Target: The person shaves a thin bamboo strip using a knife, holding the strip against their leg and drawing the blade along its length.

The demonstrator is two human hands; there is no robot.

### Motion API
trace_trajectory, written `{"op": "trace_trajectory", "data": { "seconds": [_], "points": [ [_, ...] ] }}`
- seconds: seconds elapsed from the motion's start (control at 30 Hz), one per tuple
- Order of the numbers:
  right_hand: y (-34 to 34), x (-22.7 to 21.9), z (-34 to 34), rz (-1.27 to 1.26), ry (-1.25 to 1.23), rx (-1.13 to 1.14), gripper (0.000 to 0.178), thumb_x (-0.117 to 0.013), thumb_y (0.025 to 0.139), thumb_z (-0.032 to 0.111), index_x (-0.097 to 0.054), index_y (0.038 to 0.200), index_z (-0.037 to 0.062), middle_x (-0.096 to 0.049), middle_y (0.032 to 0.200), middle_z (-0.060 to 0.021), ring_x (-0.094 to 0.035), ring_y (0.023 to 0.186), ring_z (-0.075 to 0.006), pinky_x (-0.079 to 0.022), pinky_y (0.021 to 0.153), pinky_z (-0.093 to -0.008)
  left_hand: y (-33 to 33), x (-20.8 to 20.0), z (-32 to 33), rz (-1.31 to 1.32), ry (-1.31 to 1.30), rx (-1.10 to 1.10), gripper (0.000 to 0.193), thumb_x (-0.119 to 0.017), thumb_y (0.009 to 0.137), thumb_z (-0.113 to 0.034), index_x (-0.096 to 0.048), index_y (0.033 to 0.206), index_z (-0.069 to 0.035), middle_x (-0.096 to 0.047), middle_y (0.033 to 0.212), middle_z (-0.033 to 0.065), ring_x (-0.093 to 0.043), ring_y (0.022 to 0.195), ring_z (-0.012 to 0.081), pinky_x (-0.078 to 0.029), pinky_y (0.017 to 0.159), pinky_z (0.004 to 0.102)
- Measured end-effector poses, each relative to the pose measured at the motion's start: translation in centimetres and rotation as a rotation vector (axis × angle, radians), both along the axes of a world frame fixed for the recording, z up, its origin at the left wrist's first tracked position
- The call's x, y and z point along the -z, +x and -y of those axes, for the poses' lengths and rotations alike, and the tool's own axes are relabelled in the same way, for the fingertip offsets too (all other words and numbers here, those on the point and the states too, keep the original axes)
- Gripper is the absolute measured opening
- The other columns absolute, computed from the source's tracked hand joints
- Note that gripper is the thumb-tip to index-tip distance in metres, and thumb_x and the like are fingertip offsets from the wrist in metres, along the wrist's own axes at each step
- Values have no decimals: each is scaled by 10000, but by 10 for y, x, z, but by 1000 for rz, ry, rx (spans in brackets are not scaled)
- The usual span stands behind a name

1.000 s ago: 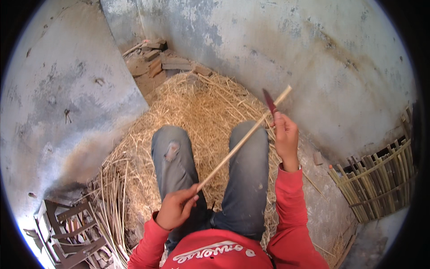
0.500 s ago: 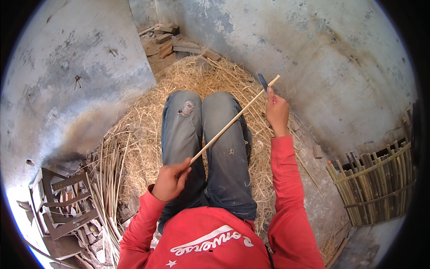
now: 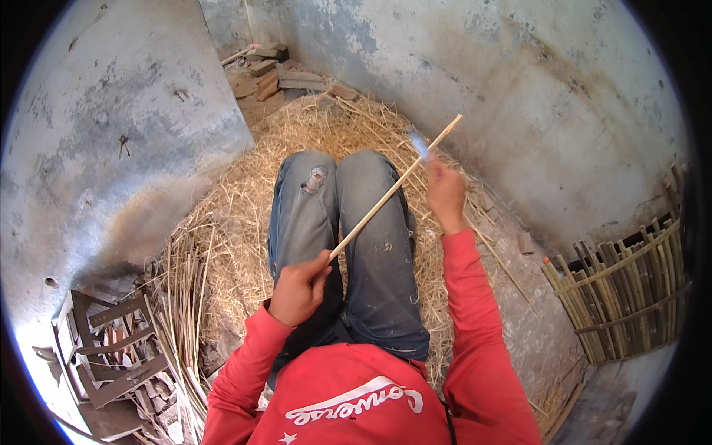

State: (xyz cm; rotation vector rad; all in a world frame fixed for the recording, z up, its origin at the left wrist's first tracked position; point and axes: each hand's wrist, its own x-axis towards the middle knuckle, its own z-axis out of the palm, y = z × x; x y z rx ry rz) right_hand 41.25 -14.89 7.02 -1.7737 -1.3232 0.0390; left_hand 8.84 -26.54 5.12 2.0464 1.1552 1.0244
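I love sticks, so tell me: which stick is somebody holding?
The pale stick slanting over the jeans, its near end in the left hand; the loose sticks lying at the left aren't held.

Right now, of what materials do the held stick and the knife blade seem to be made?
The stick: probably bamboo or wood, matte, straw-pale, with a rough-looking far end. The knife blade: likely metal, from its bluish-white shine; blur leaves its finish uncertain.
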Motion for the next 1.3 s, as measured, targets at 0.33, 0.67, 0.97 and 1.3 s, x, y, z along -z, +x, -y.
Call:
{"op": "trace_trajectory", "data": {
  "seconds": [0.33,0.67,0.97,1.3],
  "points": [
    [-10,-7,-2,25,-49,-120,561,-541,1041,458,-658,717,15,-570,609,-252,-569,569,-464,-422,521,-517,24,-6,-29,80,-17,-20,229,-692,928,-35,-706,1142,44,-669,803,259,-694,669,342,-503,606,353],
    [-41,-4,15,201,-43,-327,581,-523,1040,504,-664,711,46,-604,619,-235,-603,565,-447,-438,520,-525,54,-14,-59,-80,-68,-122,188,-723,920,-161,-716,860,18,-638,674,210,-653,589,362,-462,550,430],
    [-74,3,53,205,-125,-384,624,-507,1062,452,-617,636,9,-551,561,-243,-545,503,-443,-397,486,-513,55,-4,-73,-66,-82,-125,255,-730,920,-196,-716,806,32,-650,648,195,-645,550,322,-460,536,413],
    [-65,-5,52,164,-201,-343,529,-526,1054,380,-647,699,6,-578,631,-262,-585,579,-457,-415,543,-531,46,-18,-73,-36,-306,-50,291,-723,939,-217,-734,790,33,-693,626,107,-648,527,171,-474,525,342]
  ]
}}
